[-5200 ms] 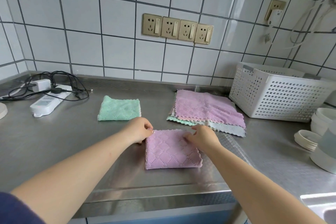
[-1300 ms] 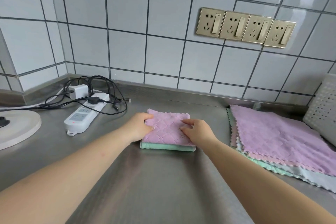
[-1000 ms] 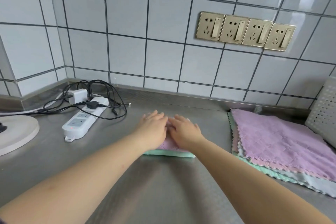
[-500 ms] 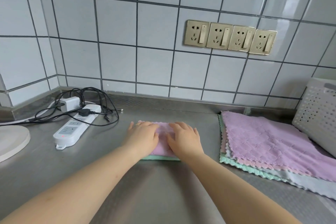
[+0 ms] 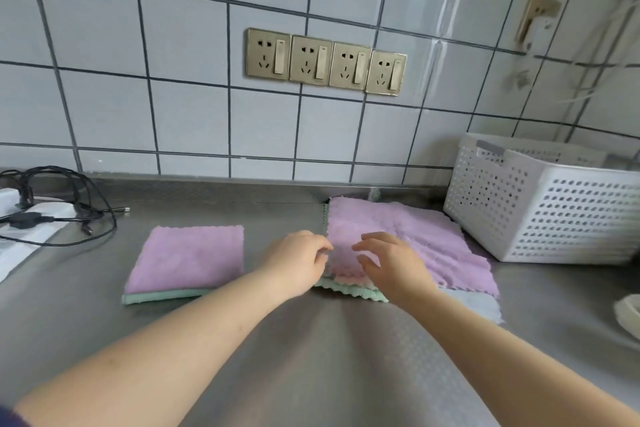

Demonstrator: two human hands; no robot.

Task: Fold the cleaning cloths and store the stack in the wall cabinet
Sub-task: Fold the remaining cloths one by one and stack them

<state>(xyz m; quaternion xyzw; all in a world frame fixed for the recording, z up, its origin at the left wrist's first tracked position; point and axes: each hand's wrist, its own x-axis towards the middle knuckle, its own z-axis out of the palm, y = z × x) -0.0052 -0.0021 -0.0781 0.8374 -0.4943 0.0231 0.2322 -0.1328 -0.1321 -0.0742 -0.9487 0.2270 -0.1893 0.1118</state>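
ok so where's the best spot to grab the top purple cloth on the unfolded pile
Probably its near-left corner, approached from the front. The top purple cloth lies flat on the pile, and there its edges sit staggered from the cloths beneath, so the left hand and right hand can peel one layer.

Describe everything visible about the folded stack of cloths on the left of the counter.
The folded stack holds two cloths: a purple one on top and a green one beneath, showing only as a thin strip along the near edge. Both look like soft, fluffy microfibre. The stack lies flat and roughly square on the steel counter, between the black cables and the unfolded pile. Neither hand touches it.
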